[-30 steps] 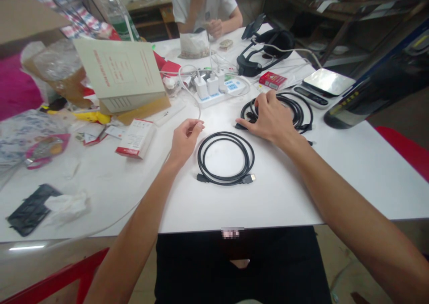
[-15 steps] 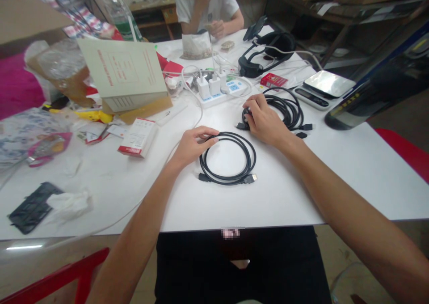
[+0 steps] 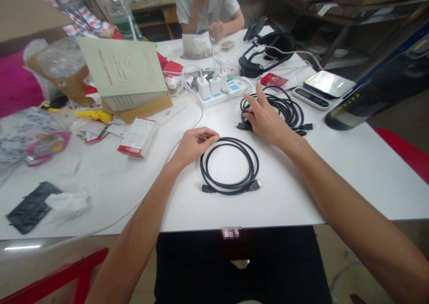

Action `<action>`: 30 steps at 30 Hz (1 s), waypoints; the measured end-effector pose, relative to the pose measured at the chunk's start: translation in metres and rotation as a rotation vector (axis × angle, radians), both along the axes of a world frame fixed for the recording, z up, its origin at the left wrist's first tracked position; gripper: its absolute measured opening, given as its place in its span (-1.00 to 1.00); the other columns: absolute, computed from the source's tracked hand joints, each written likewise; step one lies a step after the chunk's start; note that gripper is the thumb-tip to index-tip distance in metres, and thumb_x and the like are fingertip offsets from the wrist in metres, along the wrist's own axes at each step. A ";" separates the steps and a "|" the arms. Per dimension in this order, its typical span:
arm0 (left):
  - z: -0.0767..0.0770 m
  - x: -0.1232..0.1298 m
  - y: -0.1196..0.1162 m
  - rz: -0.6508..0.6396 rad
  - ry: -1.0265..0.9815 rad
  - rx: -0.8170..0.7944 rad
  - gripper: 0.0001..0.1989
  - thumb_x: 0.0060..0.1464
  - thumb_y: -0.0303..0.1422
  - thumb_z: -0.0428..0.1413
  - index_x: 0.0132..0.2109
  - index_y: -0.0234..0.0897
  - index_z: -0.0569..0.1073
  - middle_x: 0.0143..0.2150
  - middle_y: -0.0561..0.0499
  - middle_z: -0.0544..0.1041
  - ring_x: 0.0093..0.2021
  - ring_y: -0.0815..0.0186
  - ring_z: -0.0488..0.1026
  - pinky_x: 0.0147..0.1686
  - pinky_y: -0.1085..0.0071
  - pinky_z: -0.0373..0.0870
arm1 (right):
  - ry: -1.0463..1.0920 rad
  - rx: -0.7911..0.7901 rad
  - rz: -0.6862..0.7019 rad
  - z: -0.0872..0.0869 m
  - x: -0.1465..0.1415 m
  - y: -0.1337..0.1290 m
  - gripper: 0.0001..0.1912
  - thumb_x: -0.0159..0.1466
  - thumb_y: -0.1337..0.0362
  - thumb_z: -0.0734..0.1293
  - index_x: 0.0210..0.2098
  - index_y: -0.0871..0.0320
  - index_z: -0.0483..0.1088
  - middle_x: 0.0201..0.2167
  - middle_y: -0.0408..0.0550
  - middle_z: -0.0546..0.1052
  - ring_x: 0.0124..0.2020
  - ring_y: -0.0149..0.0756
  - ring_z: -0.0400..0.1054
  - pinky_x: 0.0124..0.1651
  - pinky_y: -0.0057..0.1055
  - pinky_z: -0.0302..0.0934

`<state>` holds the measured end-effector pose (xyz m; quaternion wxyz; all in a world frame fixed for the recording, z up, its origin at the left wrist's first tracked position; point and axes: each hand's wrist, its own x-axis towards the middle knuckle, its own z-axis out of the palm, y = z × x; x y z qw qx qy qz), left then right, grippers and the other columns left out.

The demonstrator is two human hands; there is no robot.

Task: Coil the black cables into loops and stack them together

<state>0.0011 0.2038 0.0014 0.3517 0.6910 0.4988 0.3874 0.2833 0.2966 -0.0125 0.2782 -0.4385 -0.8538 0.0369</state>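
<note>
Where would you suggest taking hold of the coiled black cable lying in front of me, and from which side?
Probably pinch the far-left arc of the coiled black cable, coming from the left, where the left hand already touches it. There the loops lie bundled flat on the white table; both plugs sit on the near side, so gripping there might loosen the coil.

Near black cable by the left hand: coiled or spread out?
Coiled. The near black cable lies flat on the white table in a neat round loop, both plugs at its front edge; the left hand touches its rim.
</note>
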 end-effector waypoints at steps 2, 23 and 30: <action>-0.001 0.000 0.001 -0.003 0.002 0.005 -0.67 0.25 -0.06 0.30 -0.14 -0.25 0.72 -0.20 -0.06 0.74 -0.23 0.26 0.58 -0.18 0.36 0.44 | 0.005 -0.023 0.005 0.001 0.001 -0.002 -0.12 0.42 0.23 0.31 0.64 -0.10 -0.07 0.67 0.04 -0.29 0.18 0.13 0.52 0.17 0.16 0.47; -0.010 -0.008 0.010 0.005 -0.073 0.034 -0.62 0.25 -0.02 0.24 -0.23 -0.28 0.69 -0.28 -0.08 0.70 -0.34 0.26 0.50 -0.27 0.35 0.37 | -0.070 0.038 -0.363 0.005 0.015 -0.071 -0.58 0.54 0.07 0.02 -0.09 0.14 0.40 -0.12 0.28 0.60 -0.01 0.12 0.45 0.14 0.08 0.30; -0.009 -0.007 0.012 0.003 -0.119 0.014 -0.62 0.24 -0.03 0.25 -0.24 -0.29 0.68 -0.29 -0.08 0.69 -0.33 0.28 0.49 -0.29 0.37 0.35 | 0.448 -0.007 -0.513 0.072 0.035 -0.046 -0.49 0.52 -0.21 0.05 -0.02 0.09 0.28 -0.38 -0.01 0.51 -0.43 -0.15 0.41 -0.29 -0.20 0.26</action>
